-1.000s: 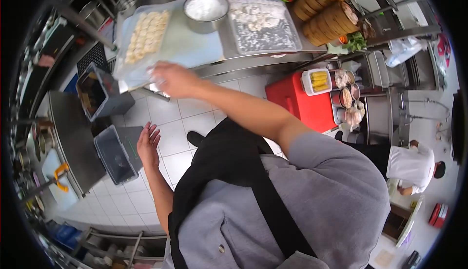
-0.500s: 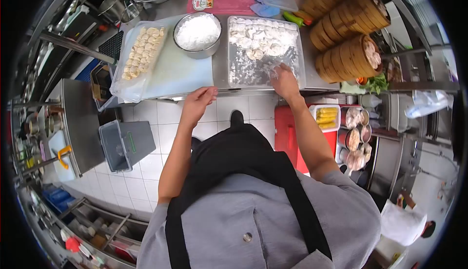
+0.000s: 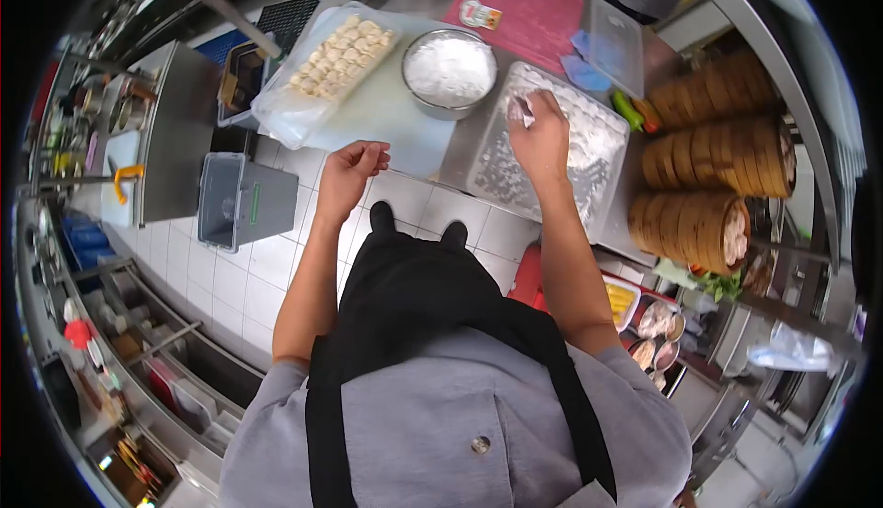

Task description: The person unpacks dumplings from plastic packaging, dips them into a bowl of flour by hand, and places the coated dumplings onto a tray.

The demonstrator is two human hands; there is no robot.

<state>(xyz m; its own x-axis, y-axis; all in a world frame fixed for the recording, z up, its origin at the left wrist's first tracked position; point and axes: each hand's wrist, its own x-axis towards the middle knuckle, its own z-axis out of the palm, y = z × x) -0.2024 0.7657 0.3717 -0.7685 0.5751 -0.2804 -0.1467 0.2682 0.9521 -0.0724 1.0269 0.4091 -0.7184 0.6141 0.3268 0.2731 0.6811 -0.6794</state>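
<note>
Above the floured tray (image 3: 498,173), dusted presumably against sticking, the right hand (image 3: 540,135) pinches its fingers together, on what one cannot tell, near the dumplings (image 3: 596,136) inside; left of it, the left hand (image 3: 348,177) curls loosely closed, seemingly empty.

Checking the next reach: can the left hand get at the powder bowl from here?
Probably yes: the left hand is near the front edge of the board, and only bare board seems to lie between it and the open powder bowl.
</note>
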